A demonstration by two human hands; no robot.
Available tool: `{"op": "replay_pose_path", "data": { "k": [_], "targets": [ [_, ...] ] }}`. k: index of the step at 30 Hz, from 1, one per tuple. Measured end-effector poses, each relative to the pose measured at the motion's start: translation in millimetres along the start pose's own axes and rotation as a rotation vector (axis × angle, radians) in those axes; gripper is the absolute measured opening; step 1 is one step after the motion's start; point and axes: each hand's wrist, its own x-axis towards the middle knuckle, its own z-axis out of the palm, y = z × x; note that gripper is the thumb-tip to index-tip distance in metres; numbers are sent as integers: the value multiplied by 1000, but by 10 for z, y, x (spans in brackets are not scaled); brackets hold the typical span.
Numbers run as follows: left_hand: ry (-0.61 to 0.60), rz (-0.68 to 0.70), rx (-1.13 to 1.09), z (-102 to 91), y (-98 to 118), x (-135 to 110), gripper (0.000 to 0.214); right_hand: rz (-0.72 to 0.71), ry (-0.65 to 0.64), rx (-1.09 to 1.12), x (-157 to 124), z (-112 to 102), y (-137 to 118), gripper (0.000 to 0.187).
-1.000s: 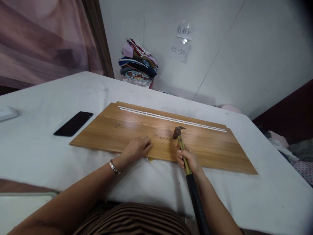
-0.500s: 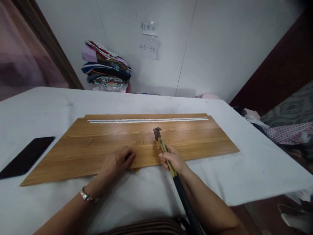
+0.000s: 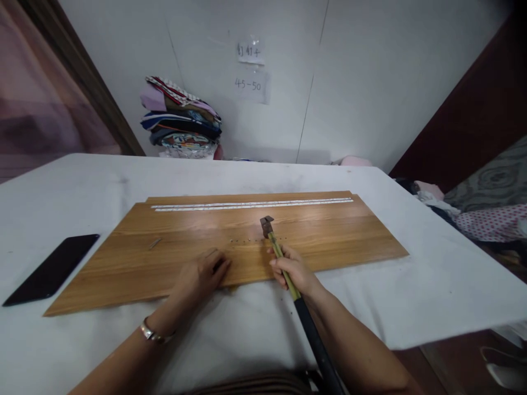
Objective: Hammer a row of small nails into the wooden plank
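My right hand (image 3: 293, 270) is closed round the light wooden part of a hammer's handle. The hammer (image 3: 267, 226) has a rusty metal head, held over the middle of a wood-grain board (image 3: 346, 230). Its black grip runs back beneath my forearm. My left hand (image 3: 206, 269) rests on the board near its front edge, fingers curled together; whatever may be inside them is hidden. A row of small nails (image 3: 244, 240) crosses the board around the hammer head. Further left lies a loose nail or small group of nails (image 3: 155, 243), too small to tell.
Two white measuring strips (image 3: 255, 205) run along the board's far side. A black phone or tablet (image 3: 51, 269) lies left on the white-covered table (image 3: 102, 178). Folded cloths (image 3: 183, 118) are stacked at the back, beside a wall with paper notes (image 3: 250, 86).
The view has shifted slightly, so the board and table sit a little lower and further right. Both hands and the hammer keep nearly the same positions over the board.
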Motion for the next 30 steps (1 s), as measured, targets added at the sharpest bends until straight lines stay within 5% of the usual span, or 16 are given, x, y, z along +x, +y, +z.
{"op": "replay_pose_path", "data": {
  "k": [13,30],
  "targets": [
    [22,-10,11,95,77,-43,17,22,-11,-53,-13,-258,170,37],
    [-26,-66,22,-310,371,-24,19,81,-14,-18,-134,105,-254,34]
  ]
}}
